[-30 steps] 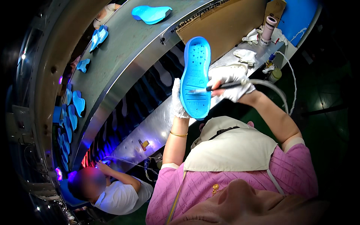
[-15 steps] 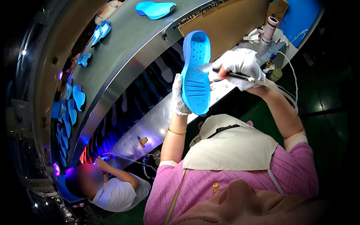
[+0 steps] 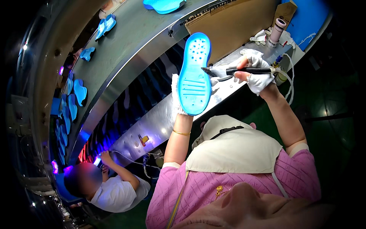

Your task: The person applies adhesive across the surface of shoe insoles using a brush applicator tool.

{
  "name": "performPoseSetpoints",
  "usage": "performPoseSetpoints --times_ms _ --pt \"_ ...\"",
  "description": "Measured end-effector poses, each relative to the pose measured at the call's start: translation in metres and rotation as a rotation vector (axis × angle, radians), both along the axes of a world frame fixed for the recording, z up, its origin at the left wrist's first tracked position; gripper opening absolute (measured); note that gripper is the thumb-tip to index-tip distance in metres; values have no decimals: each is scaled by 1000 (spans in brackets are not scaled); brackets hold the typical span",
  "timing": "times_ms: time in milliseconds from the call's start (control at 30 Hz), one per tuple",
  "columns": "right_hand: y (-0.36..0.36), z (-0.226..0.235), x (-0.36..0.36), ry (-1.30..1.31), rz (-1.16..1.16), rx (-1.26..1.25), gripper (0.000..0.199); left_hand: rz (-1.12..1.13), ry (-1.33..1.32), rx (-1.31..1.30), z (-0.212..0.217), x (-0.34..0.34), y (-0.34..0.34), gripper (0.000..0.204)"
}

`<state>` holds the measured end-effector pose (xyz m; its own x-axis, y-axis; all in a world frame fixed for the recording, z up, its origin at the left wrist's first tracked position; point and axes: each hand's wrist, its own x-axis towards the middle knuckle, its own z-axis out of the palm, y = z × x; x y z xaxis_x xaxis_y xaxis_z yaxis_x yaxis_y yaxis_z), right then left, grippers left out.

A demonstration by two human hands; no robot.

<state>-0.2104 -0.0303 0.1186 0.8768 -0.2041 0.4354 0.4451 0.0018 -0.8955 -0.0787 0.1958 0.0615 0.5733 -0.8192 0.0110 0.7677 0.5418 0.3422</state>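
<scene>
My left hand [image 3: 176,97], in a white knitted glove, holds a bright blue shoe sole [image 3: 193,82] upright from behind, mostly at its left edge. The sole's inner face shows small holes near the toe and raised lines toward the heel. In my right hand [image 3: 256,72], which wears a white glove with bare fingertips, is a black-handled brush [image 3: 244,71]. Its dark bristles reach the sole's right edge around mid-length; whether they touch I cannot tell. A pale hose [image 3: 284,74] runs from the handle's back end.
A curved conveyor belt [image 3: 131,28] carries several blue soles [image 3: 80,91]. Below it runs a metal ledge [image 3: 152,129]. Cardboard [image 3: 236,30], a pink bottle [image 3: 277,31] and white gloves [image 3: 259,37] are at the far right. A co-worker [image 3: 118,192] sits at lower left.
The brush has moved from over the sole's middle to its right edge, and my right hand has turned. The sole has shifted slightly left. The co-worker's raised hand has moved.
</scene>
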Motion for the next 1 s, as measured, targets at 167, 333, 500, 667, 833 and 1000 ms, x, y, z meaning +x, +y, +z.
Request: performPoseSetpoints --times_ms 167,333,500,667,833,1000 --pt "17 -7 -12 208 139 67 13 -69 71 -111 -4 -1 -3 83" --pt "28 -14 -20 335 269 151 12 -151 138 -201 1 -3 -3 88" --pt "44 -12 -17 331 330 200 14 -180 149 -200 4 -7 -1 91" --pt "51 -12 -9 369 315 127 15 -134 128 -119 -1 -8 -1 86" --pt "49 -15 2 418 304 13 14 -37 46 98 -7 -4 1 78" --pt "38 -10 8 206 82 -217 13 -40 45 86 -5 -3 2 82"
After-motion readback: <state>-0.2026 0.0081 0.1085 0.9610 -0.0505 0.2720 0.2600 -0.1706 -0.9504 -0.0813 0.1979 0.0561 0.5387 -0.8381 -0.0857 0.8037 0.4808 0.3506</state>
